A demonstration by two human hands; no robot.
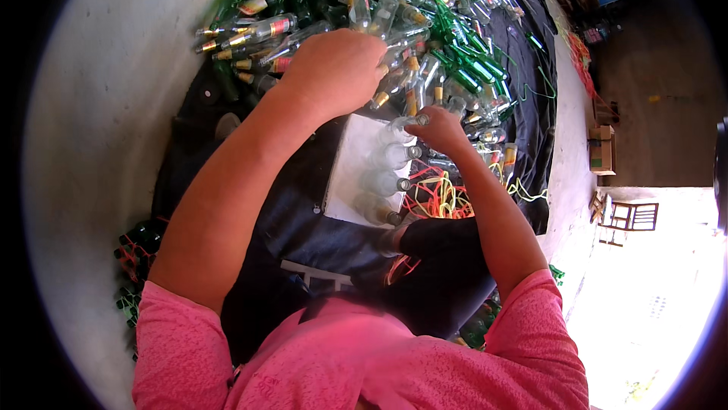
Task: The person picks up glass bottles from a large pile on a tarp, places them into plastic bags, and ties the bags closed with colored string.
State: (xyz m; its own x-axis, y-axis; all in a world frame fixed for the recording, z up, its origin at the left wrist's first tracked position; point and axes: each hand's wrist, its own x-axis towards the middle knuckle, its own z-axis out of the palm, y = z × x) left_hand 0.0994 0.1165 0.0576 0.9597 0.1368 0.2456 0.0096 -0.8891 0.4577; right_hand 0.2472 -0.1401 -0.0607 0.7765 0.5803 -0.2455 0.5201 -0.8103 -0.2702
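Observation:
My left hand (341, 66) is over the near edge of a large heap of glass bottles, its fingers curled by the necks of clear bottles (359, 6) whose bases point away; its fingertips are hidden. My right hand (439, 128) has its fingers on the neck of a clear glass bottle (397, 130) at the far end of a white board (347, 177). Along that board, several clear glass bottles (388, 183) stand in a row, mouths up. The nearest one (378, 211) is by my foot.
Green glass bottles (469, 60) lie in the heap on a black sheet (529, 126). Red and yellow plastic strings (443, 191) tangle right of the board. A pale wall (114, 97) runs along the left. Farther right are a cardboard box (603, 150) and a wooden chair (631, 217).

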